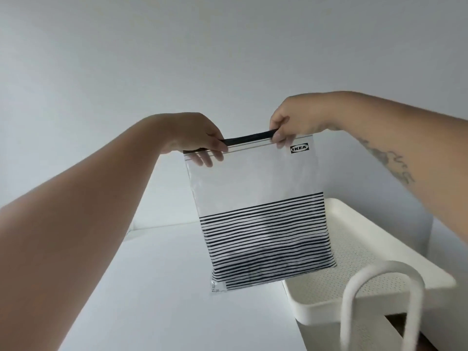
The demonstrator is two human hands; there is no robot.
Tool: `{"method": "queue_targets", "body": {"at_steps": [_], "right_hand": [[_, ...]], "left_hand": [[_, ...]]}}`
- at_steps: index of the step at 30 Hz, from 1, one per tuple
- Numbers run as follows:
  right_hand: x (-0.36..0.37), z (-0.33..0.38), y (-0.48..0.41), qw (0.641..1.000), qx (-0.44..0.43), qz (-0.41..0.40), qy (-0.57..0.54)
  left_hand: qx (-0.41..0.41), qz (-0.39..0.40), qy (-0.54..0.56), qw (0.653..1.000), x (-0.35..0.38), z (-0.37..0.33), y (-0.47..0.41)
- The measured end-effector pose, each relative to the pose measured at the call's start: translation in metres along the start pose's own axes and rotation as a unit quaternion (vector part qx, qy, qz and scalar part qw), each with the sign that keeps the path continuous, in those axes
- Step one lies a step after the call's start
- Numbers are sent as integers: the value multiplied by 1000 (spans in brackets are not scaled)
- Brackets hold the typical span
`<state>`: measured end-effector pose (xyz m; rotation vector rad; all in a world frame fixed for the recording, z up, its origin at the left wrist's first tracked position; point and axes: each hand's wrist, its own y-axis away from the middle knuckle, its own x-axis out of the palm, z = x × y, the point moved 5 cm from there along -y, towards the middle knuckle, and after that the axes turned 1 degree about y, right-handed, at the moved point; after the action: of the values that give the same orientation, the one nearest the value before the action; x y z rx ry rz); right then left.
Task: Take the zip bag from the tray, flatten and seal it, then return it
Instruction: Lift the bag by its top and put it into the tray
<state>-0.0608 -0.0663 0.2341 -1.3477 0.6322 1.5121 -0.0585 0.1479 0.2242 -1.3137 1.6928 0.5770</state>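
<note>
Head view shows me two bare arms reaching out in front of a plain pale wall. Both hands hold up the zip bag (255,188) by its top edge, so it hangs in the air over the white table (157,287). My left hand (200,138) pinches the top left corner, with the thumb on my side and the fingers (206,158) showing through the clear plastic behind. My right hand (295,122) pinches the top edge near the right side, just beside the small black logo (299,148). A dark strip (248,138) runs along the top of the bag between my two hands. The upper half of the bag is clear, and the lower half has thin dark stripes. I cannot tell if the zip is closed. The bottom right part of the bag hangs in front of the white tray (379,252), which sits at the right edge of the table. The tray has tiny holes in its floor and a white looped handle (354,290) near me.
</note>
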Motion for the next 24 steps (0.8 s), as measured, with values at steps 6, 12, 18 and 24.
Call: {"method": "queue_targets", "body": {"at_steps": [6, 12, 18, 24], "right_hand": [[-18, -71, 10, 994, 82, 50, 44], [-18, -148, -12, 985, 120, 19, 119], [30, -219, -48, 985, 118, -117, 52], [85, -251, -37, 972, 88, -218, -23]], "left_hand": [[47, 37, 18, 998, 50, -43, -60], [78, -9, 25, 997, 106, -64, -132], [64, -111, -55, 990, 157, -55, -180], [103, -199, -126, 966, 199, -27, -173]]}}
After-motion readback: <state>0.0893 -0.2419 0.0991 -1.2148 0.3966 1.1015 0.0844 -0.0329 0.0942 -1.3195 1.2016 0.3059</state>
